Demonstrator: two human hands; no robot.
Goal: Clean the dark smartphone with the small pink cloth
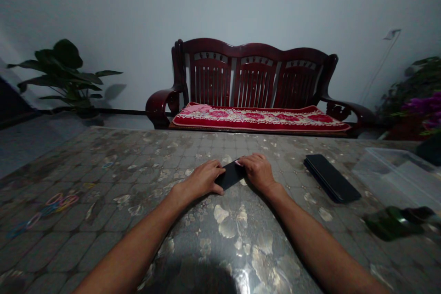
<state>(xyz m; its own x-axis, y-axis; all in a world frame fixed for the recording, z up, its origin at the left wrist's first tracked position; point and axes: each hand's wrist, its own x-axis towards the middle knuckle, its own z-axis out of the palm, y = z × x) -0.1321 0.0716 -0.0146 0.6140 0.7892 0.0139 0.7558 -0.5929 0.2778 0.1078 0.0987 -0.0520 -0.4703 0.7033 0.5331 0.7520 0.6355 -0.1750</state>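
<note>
Between my two hands a flat black rectangular piece [231, 176], like a card or folded sheet, lies slanted on or just above the tabletop. My left hand [204, 177] grips its left end, with the thumb at the near corner and the fingers along the far side. At the other end my right hand [257, 171] is closed on it with bent fingers. A small pale spot shows at the right fingertips; I cannot tell what it is. Off to the right lies a stack of similar black pieces [331, 178], untouched.
Loose coloured rubber bands [62, 201] are scattered on the left of the patterned tabletop [155, 151]. At the right stand a clear plastic box [396, 172] and a green bottle [391, 225] lying on its side. A wooden bench [253, 62] with a red cushion is beyond the far edge.
</note>
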